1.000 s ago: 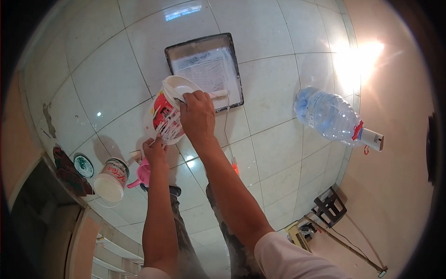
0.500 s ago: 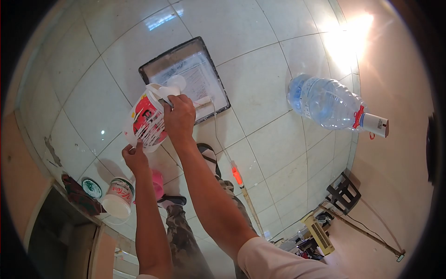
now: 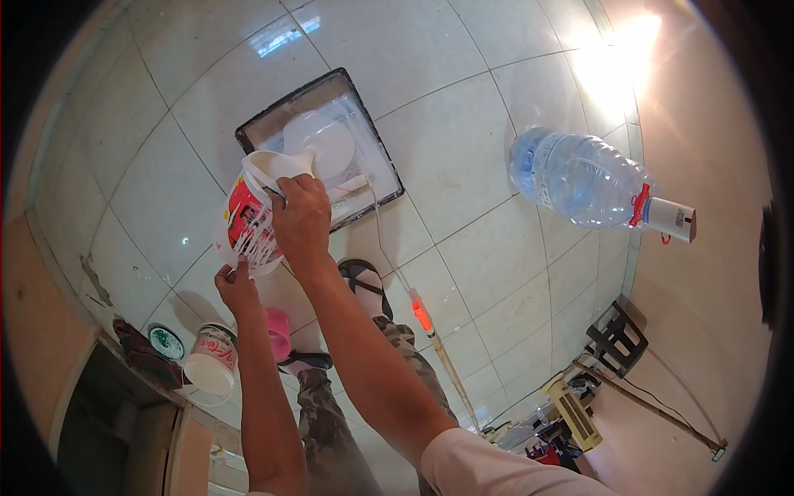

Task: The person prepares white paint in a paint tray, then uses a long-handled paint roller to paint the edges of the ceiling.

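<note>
Left of center, we see 2 bare hands tilting a smeared paint bucket over a dark-rimmed paint tray, where white paint pools. The right hand is closed on its rim; the left hand, partly curled, supports the lower end — how firmly, we cannot tell. A slick wall or steeper tilt could, we judge, splash the roller or send paint past the tray's near edge toward a sandaled foot. Tile floor stretches right — room before the water jug.

sleeve: short, pale | trousers: camouflage, brown-grey | sandals: dark, strapped
</note>
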The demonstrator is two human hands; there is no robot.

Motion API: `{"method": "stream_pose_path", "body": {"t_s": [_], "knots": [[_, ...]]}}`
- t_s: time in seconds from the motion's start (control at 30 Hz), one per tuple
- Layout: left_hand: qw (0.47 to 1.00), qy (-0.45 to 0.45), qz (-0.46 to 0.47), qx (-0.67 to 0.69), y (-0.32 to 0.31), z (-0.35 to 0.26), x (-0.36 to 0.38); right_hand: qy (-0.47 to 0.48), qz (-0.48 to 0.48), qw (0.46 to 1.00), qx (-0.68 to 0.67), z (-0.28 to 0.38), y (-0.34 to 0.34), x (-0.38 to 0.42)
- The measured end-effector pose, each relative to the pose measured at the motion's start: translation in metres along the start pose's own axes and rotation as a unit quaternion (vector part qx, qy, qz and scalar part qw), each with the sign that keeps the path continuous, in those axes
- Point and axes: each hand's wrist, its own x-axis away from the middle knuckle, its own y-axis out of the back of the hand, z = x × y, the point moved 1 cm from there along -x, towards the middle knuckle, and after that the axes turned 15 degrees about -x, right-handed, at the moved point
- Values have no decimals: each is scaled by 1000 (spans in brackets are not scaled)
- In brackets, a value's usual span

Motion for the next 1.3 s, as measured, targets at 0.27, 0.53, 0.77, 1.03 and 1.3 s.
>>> {"method": "stream_pose_path", "body": {"t_s": [0.27,0.53,0.77,1.03,1.3], "knots": [[1000,26,-4,2,-2,-1,15,6,10,1000,8,-1,4,1],[999,48,4,26,-5,12,21,17,29,999,18,2,6,5],[998,40,6,53,-4,25,26,51,36,997,34,10,3,13],[994,61,12,85,-8,24,32,39,53,997,42,15,2,13],[993,66,8,97,-13,35,27,52,64,996,42,16,1,15]]}}
